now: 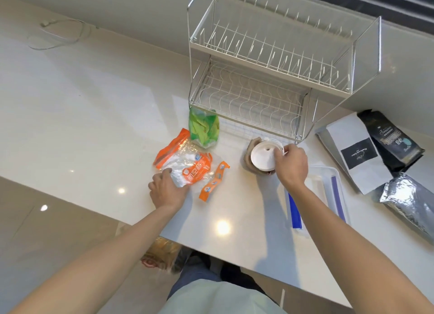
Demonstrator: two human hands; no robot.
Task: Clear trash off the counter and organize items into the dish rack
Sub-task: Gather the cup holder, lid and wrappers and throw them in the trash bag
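An empty two-tier white wire dish rack (270,62) stands at the back of the white counter (94,116). My right hand (291,165) grips the rim of a white paper cup (263,157), which rests on something brown in front of the rack. My left hand (168,190) presses on a torn orange and clear plastic wrapper (187,165). A torn-off orange strip (213,181) lies just right of it. A crumpled green wrapper (204,130) lies by the rack's left foot.
A clear plastic tray with blue strips (328,191) lies under my right forearm. Right of it are a white coffee bag (354,151), a black bag (392,139) and a silver foil bag (408,201). A white cable (61,34) lies far left. The counter's front edge runs below my forearms.
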